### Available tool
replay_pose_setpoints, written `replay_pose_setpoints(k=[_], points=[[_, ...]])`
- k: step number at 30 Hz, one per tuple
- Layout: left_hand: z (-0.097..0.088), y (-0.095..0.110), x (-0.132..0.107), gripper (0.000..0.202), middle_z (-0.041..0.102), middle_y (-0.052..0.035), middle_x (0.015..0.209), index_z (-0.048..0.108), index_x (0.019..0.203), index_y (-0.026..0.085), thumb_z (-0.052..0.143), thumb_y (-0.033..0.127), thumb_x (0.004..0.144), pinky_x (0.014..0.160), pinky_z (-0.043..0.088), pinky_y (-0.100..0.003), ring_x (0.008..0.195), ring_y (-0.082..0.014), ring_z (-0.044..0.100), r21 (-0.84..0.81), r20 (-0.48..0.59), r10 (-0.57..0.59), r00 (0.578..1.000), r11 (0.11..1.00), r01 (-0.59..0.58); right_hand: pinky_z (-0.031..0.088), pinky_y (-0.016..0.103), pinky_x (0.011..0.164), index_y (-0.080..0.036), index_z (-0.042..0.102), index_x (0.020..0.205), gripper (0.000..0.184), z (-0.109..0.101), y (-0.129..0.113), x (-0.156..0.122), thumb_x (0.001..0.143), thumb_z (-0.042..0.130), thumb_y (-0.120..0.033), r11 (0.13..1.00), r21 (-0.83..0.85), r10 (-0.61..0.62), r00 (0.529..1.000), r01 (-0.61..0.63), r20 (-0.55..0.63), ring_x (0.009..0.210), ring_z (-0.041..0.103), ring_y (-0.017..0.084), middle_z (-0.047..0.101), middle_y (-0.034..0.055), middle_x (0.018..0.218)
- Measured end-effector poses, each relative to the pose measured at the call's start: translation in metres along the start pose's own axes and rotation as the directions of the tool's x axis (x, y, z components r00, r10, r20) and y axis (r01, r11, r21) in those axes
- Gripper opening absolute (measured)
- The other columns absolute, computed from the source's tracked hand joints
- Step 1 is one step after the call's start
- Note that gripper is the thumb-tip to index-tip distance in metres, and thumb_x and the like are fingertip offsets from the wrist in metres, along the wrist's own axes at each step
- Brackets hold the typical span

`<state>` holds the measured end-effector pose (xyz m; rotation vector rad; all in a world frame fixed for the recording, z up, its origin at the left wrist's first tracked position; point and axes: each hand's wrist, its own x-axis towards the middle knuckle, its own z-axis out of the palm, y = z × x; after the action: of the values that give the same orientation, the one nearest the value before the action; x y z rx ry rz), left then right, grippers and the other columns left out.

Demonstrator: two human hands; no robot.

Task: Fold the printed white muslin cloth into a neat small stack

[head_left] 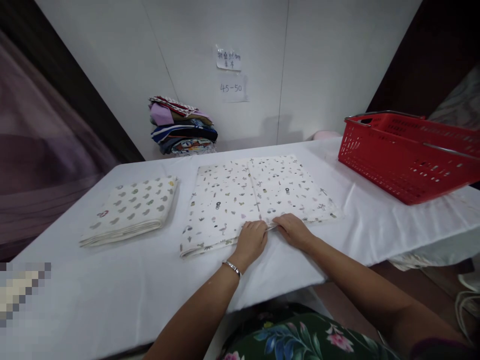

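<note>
A white cloth with small printed motifs [255, 195] lies folded flat in the middle of the white table [112, 290]. Both hands rest on its near edge, side by side. My left hand [252, 241], with a silver bracelet at the wrist, has its fingers curled down onto the edge. My right hand [293, 230] pinches the same edge next to it, where a crease rises slightly between the two hands.
A second folded white cloth with grey-green spots [131, 210] lies to the left. A stack of folded colourful fabrics [182, 126] stands against the back wall. A red plastic basket [408, 155] sits at the right. Two paper labels hang on the wall.
</note>
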<state>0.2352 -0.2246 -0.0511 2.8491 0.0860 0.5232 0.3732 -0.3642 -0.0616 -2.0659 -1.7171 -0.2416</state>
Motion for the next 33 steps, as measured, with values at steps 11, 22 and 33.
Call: replay_pose_setpoints(k=[11, 22, 33], points=[[0.005, 0.0, 0.015, 0.016, 0.059, -0.005, 0.082, 0.057, 0.086, 0.017, 0.042, 0.011, 0.085, 0.073, 0.039, -0.035, 0.081, -0.0199, 0.053, 0.242, 0.025, 0.094, 0.995, 0.966, -0.097, 0.04, 0.032, 0.077, -0.017, 0.056, 0.103, 0.02, -0.003, 0.001, 0.002, 0.086, 0.046, -0.015, 0.999, -0.048, 0.025, 0.999, -0.023, 0.045, 0.086, 0.054, 0.019, 0.063, 0.0068, 0.091], [0.001, -0.006, 0.012, 0.02, 0.063, -0.0038, 0.084, 0.061, 0.09, 0.018, 0.044, 0.01, 0.083, 0.074, 0.042, -0.033, 0.082, -0.019, 0.056, 0.18, 0.02, 0.09, 0.996, 0.979, -0.092, 0.044, 0.037, 0.085, -0.015, 0.058, 0.107, 0.034, -0.046, 0.102, -0.066, 0.077, 0.045, -0.004, 0.939, -0.246, 0.216, 0.968, -0.243, -0.131, 0.096, 0.058, 0.02, 0.065, 0.0103, 0.101], [0.003, -0.006, 0.012, 0.021, 0.062, -0.0038, 0.095, 0.062, 0.091, 0.021, 0.044, 0.011, 0.084, 0.074, 0.041, -0.033, 0.087, -0.0188, 0.056, 0.175, -0.038, 0.087, 0.995, 0.981, -0.079, 0.045, 0.032, 0.086, -0.016, 0.06, 0.105, 0.038, -0.096, 0.133, -0.101, 0.072, 0.045, -0.006, 0.517, 0.114, 0.856, 0.51, -0.848, -0.087, 0.095, 0.06, 0.018, 0.065, 0.007, 0.104]])
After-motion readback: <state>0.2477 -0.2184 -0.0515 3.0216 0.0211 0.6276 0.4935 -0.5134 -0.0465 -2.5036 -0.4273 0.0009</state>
